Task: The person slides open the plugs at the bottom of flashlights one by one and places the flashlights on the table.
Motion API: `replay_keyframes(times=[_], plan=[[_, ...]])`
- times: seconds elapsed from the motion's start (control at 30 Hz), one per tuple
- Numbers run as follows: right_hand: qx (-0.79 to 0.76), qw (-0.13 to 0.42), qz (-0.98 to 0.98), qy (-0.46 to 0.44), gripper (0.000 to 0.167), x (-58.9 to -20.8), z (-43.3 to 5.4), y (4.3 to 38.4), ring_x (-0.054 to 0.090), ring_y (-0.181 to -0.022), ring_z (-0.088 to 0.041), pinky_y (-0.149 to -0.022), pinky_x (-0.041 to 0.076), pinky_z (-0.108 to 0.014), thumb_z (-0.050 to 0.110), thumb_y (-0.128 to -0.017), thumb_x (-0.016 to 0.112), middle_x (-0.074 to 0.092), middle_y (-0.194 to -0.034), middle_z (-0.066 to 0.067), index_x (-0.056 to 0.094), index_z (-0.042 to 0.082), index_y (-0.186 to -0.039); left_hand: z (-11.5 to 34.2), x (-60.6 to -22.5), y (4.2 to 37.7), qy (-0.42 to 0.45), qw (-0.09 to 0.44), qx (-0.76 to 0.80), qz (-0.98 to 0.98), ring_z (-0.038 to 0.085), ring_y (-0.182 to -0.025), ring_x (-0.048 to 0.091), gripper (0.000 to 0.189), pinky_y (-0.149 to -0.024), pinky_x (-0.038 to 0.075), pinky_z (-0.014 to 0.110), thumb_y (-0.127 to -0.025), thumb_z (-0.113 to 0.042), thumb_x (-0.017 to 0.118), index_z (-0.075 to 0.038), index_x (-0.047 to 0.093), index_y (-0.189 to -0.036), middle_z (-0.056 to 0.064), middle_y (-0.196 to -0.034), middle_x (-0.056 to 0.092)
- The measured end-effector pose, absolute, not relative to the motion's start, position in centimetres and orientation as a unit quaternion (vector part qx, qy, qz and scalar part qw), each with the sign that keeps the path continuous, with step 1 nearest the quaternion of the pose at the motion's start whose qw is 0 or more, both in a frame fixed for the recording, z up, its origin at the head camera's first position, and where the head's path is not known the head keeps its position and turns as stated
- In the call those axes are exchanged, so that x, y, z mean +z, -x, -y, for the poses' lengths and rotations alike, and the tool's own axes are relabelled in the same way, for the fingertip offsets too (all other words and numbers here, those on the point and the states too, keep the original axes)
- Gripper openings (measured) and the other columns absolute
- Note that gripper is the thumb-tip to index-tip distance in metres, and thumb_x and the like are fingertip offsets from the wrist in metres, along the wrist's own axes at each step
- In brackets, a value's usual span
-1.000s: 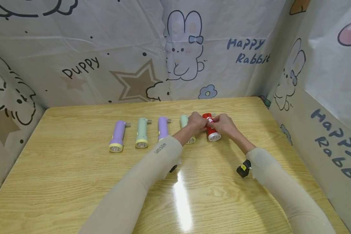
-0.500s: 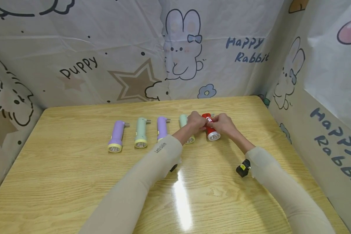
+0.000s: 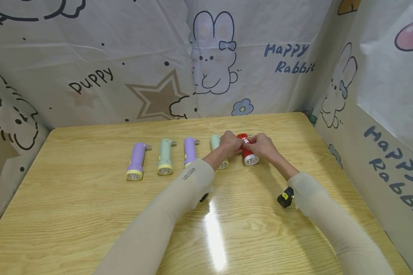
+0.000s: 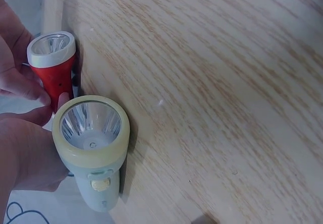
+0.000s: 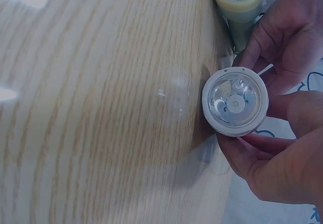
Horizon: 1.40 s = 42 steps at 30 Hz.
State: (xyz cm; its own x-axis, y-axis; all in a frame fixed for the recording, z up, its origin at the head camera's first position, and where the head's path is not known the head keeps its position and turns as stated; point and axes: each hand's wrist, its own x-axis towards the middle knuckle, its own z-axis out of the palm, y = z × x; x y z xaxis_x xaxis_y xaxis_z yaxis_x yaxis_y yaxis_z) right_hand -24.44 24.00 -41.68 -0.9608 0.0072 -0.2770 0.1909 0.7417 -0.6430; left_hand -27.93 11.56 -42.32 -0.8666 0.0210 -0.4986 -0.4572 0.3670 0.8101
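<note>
A red flashlight [image 3: 250, 159] with a white head and a fold-out plug lies on the table, its lens facing me. My left hand [image 3: 231, 143] grips its body from the left, and my right hand [image 3: 263, 146] holds it from the right with thumb and fingers. The right wrist view shows its round lens [image 5: 235, 103] between the two hands; the fingers hide part of the body. Just left of my left hand lies a mint green flashlight [image 3: 215, 141] with a yellow rim, partly covered by that hand in the head view.
Further left lie a purple flashlight [image 3: 190, 149], a mint green one [image 3: 165, 153] and another purple one [image 3: 136, 160], all in a row. The wooden table [image 3: 89, 214] meets a printed cloth [image 3: 151, 46] at the back and sides. Small black cameras [image 3: 285, 198] sit at the wrists.
The head view shifts very slightly. Both hands stay on the red flashlight with hardly any visible movement, and the other flashlights keep their places.
</note>
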Motion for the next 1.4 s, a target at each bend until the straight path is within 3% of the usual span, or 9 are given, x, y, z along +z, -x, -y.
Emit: replay_keyframes(times=[0.3,0.53,0.93,1.4], plan=[[-0.356,0.132,-0.923,-0.054,0.028,-41.80,-24.10,24.52,0.055,-0.079,-0.018,-0.061,0.044,-0.022,0.024,-0.099,0.064,0.065,-0.096,-0.013,0.071,-0.002,-0.107,-11.49,-42.23,27.92,0.142,0.218,0.549,-0.794,0.023,-0.077,0.071,0.027,-0.070,0.060,0.026,-0.090,0.000,0.070,0.006,0.062,-0.115,0.019,-0.114,0.063],[-0.345,0.127,-0.928,-0.054,0.029,-41.96,-24.34,24.54,0.053,-0.075,-0.017,-0.058,0.040,-0.023,0.027,-0.099,0.063,0.062,-0.091,-0.012,0.069,-0.001,-0.099,-11.59,-42.11,27.94,0.141,0.217,0.535,-0.804,0.022,-0.078,0.071,0.027,-0.069,0.059,0.025,-0.092,-0.006,0.070,0.005,0.063,-0.116,0.015,-0.102,0.063],[-0.359,0.129,-0.923,-0.048,0.031,-42.20,-24.74,24.62,0.056,-0.081,-0.016,-0.061,0.045,-0.020,0.022,-0.099,0.060,0.066,-0.102,-0.016,0.069,-0.004,-0.114,-11.48,-41.79,27.95,0.133,0.231,0.541,-0.798,0.023,-0.085,0.072,0.026,-0.074,0.059,0.027,-0.093,-0.008,0.070,0.005,0.065,-0.114,0.013,-0.099,0.064],[-0.365,0.120,-0.922,-0.044,0.034,-42.31,-24.87,24.55,0.058,-0.083,-0.018,-0.063,0.047,-0.021,0.022,-0.098,0.060,0.066,-0.104,-0.018,0.068,-0.007,-0.114,-11.40,-41.88,28.00,0.116,0.234,0.520,-0.813,0.023,-0.084,0.071,0.027,-0.073,0.059,0.027,-0.094,-0.011,0.070,0.005,0.066,-0.115,0.014,-0.103,0.066]])
